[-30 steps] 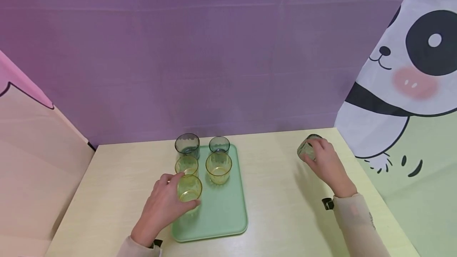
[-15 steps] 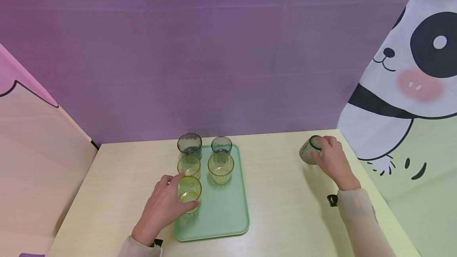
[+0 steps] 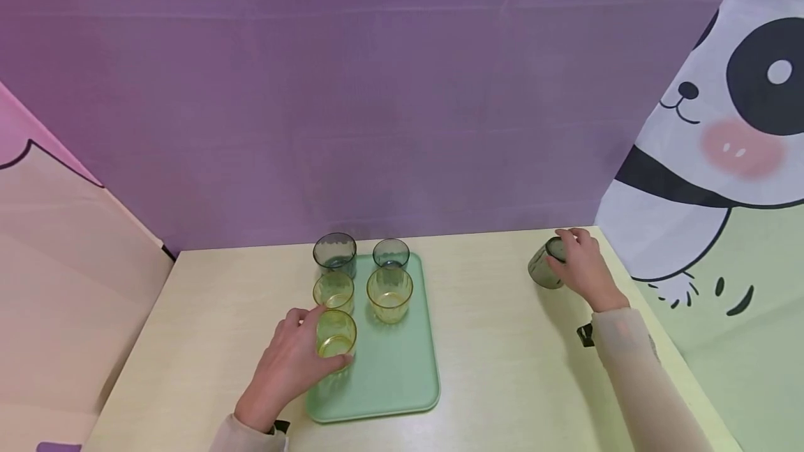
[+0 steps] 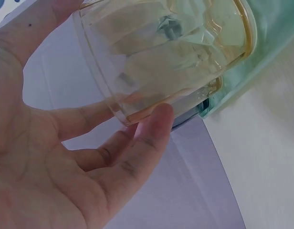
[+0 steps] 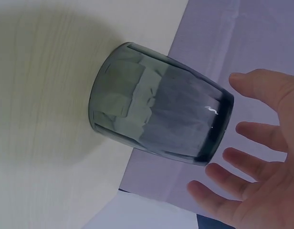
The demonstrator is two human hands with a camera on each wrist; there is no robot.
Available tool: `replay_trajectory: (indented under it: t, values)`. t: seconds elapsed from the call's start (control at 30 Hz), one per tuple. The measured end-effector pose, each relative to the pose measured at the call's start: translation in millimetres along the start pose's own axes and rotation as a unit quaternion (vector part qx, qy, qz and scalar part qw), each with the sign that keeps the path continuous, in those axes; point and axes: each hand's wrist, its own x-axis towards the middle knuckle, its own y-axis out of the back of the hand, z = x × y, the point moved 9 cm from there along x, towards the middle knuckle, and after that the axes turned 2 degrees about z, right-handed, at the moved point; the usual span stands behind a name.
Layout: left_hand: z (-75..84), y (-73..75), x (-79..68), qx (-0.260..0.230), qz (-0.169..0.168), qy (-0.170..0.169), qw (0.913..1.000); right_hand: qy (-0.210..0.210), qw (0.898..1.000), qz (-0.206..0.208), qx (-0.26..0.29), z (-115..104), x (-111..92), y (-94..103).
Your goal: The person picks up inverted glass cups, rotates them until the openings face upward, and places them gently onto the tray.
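Observation:
My left hand [image 3: 285, 365] holds a yellow glass [image 3: 336, 332] by its rim, between thumb and fingers, at the left side of the green tray [image 3: 396, 382]. In the left wrist view, fingertips [image 4: 161, 117] touch that rim. At the far right of the table, a grey glass [image 3: 543, 270] stands upside down, its thick base upward. Around that base my right hand [image 3: 585, 267] spreads its fingers. The right wrist view shows a gap between those fingertips [image 5: 240, 82] and the grey glass [image 5: 156, 105].
Behind the held glass stand two more yellow glasses, one left [image 3: 333, 288] and one right [image 3: 389, 295]. Two grey glasses, left [image 3: 334, 251] and right [image 3: 391, 252], stand at the tray's far end. A purple cloth wall [image 3: 402, 103] rises behind the table [image 3: 477, 312].
My right hand has let go of the upside-down grey glass and drawn slightly up and right from it. The left hand stays on the yellow glass. The head view has shifted slightly.

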Motion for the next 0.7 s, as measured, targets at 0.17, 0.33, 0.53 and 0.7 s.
replay_trajectory:
  t: [0.17, 0.33, 0.53, 0.7]
  values:
    - [-0.1, -1.5, -2.1, -0.004, -0.010, 0.003, 0.9999, -0.028, 0.998, -0.051, -0.003, 5.1, 5.5, -8.9]
    - [0.7, -0.9, -3.1, -0.006, -0.009, 0.004, 0.9999, -0.047, 0.996, -0.082, -0.004, 8.3, 7.6, -14.8]
    - [1.2, -0.2, -3.9, -0.009, -0.007, 0.005, 0.9999, -0.040, 0.996, -0.079, -0.004, 10.0, 8.5, -17.6]
    - [3.1, 4.2, -1.3, -0.017, 0.014, -0.002, 0.9998, -0.022, 0.998, -0.065, -0.008, 8.1, 8.2, -15.4]
